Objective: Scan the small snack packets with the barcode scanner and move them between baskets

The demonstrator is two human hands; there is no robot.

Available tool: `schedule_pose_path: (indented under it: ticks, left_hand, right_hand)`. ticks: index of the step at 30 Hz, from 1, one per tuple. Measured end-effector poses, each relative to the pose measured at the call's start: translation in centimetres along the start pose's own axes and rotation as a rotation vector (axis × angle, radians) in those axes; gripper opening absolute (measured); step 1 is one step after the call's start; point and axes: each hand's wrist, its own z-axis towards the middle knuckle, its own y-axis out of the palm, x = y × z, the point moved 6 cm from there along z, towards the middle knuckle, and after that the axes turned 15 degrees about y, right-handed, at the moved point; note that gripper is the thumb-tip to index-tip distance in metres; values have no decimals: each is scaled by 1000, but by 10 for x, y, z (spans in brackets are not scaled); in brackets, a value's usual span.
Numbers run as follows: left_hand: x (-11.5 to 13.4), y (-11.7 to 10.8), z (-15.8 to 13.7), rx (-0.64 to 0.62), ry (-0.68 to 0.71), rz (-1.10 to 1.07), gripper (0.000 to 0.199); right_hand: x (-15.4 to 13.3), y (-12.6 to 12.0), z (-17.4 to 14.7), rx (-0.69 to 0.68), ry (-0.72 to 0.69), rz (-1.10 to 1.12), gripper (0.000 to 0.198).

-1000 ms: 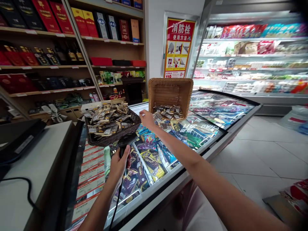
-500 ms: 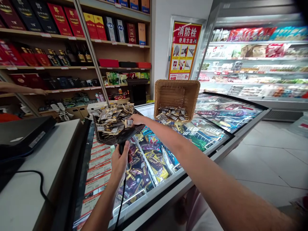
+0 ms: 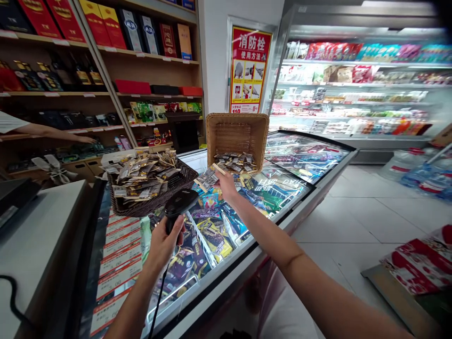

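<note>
My left hand (image 3: 168,234) is wrapped round the handle of a black barcode scanner (image 3: 181,201), whose cable hangs down over the freezer. My right hand (image 3: 226,182) pinches a small clear packet (image 3: 207,178) with tan edges, held in front of the tan wicker basket (image 3: 211,136). That basket is tipped towards me and has several similar packets (image 3: 236,162) in its lower part. To the left, a dark wicker basket (image 3: 185,173) carries a heap of the same packets (image 3: 143,174). Both baskets rest on the glass freezer top.
Under the glass of the chest freezer (image 3: 226,263) lie bagged goods in wire dividers. A counter (image 3: 45,235) stands at the left. Another person's arm (image 3: 52,133) reaches towards the shelves. Water jugs (image 3: 431,176) and a red-and-white package (image 3: 423,259) are on the right.
My right hand has moved from the dark basket to the right with a packet in its fingers. The scanner stays in my left hand. The view has turned rightward.
</note>
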Motion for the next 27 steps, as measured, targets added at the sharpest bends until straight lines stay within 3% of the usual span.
schedule_pose_path:
  ticks: [4,8,27]
  left_hand:
    - [0,6,-2,-151,22,84,48]
    - [5,8,-2,-210,25,154,49]
    - [2,8,-1,-232,-18,179,52]
  right_hand:
    - [22,-15,7,39,93,78,16]
    - [28,-17,9,13,135,122,13]
    - [36,-16,5,35,122,24,16]
